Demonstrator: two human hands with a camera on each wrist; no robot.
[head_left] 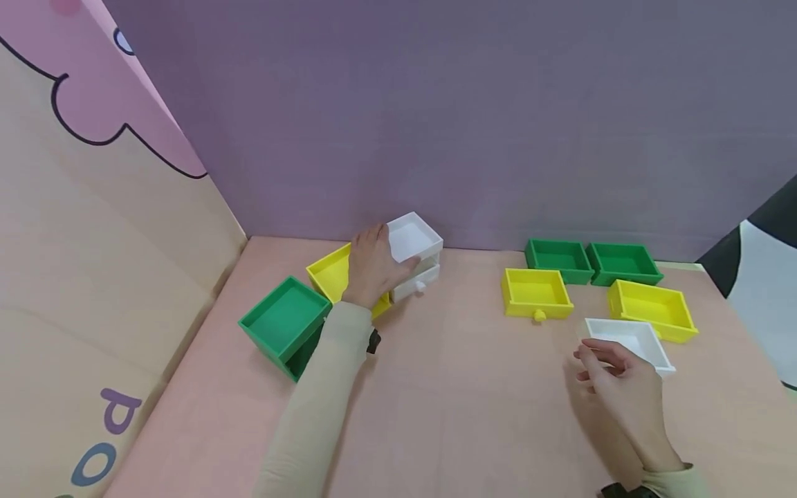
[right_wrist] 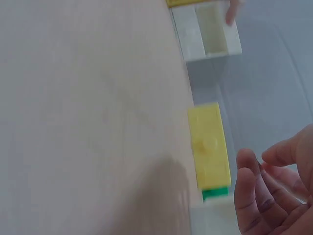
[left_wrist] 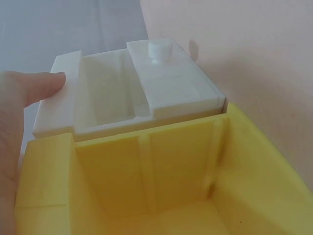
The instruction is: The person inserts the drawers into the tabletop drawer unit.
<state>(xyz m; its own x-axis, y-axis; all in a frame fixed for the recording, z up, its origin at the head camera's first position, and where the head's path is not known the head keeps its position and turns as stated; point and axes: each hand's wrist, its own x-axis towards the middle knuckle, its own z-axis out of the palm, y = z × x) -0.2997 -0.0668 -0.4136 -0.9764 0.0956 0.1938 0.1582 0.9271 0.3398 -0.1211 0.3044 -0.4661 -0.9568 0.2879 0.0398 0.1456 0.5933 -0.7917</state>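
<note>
My left hand spreads over the white casing, fingers stretched forward at its left side and thumb laid along the front of its top; I see contact there rather than a curled grip. From my head, that hand covers much of the yellow casing standing just beside the white one, with the green casing to its left. My left wrist view uncovers what my own arm hides — the yellow casing's hollow inside — and shows the white one's open upper slot, its white knob on the drawer front below. The fingertips are out of that view; only the thumb shows.

My right hand holds nothing, its fingers loosely bent. The head view puts it over the near edge of the loose white drawer; I cannot tell whether they touch. Beyond lie two yellow drawers and, farther back, two green drawers. The right wrist view is blurred, yet it shows clearly that thumb and fingertips pinch nothing.
</note>
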